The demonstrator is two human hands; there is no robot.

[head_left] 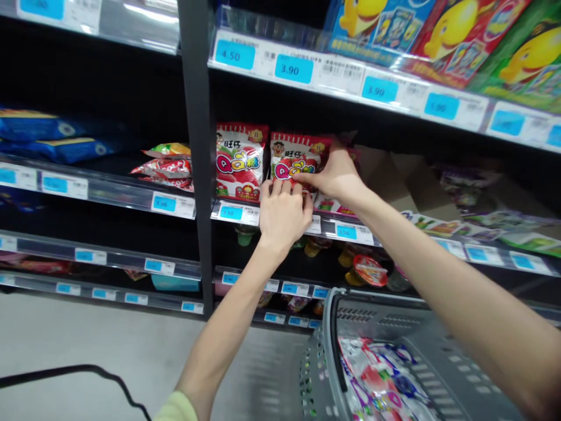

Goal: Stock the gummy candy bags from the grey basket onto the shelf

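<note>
A red-and-white bag of gummy candy (293, 153) stands upright on the middle shelf, facing me. My left hand (283, 213) is at its bottom edge, fingers bent against the lower front. My right hand (339, 172) grips the same bag at its right side, the thumb lying across the front and the other fingers hidden behind it. A matching candy bag (240, 161) stands just to the left, touched by neither hand. Part of another package shows under my right wrist.
A grey shopping basket (372, 313) holding several candy packages (381, 380) is below my right arm. A black upright post (197, 146) divides the shelves on the left. Open cardboard boxes (394, 181) sit to the right, and a shelf edge with price tags (293, 70) runs above.
</note>
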